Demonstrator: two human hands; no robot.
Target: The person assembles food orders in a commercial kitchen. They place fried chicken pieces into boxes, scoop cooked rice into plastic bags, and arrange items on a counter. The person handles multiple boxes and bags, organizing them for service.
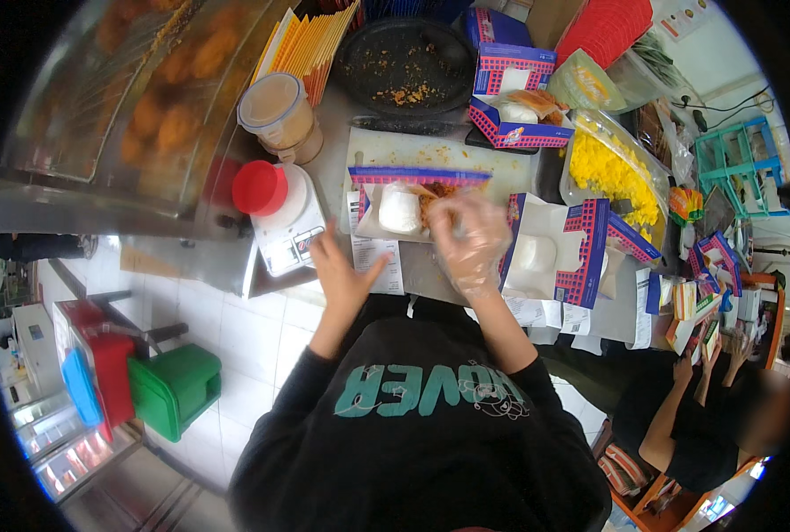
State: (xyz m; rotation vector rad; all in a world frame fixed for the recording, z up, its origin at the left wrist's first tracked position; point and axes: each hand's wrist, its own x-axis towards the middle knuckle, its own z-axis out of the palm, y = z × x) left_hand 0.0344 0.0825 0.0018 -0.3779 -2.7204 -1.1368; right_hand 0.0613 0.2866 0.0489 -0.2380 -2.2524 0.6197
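In front of me a purple-and-pink cardboard food box (421, 174) lies open at the near side of a white cutting board (395, 147). Inside it a white block of rice (399, 211) sits beside browned, crumbly food (429, 203). My right hand (471, 243), in a clear plastic glove, reaches over the box's right end with curled fingers at the browned food; whether they grip any is hidden. Bare and spread, my left hand (343, 266) hovers by a printed receipt (376, 261) and the white kitchen scale (295, 226). A red cup (260, 187) rests on the scale.
Another open box (581, 249) with rice stands at right, near a tray of yellow food pieces (611, 166). A filled box (521, 130) and a dark crumb-strewn pan (401, 66) are behind. Lidded tubs (278, 116) stand left. A co-worker (674, 405) is at far right.
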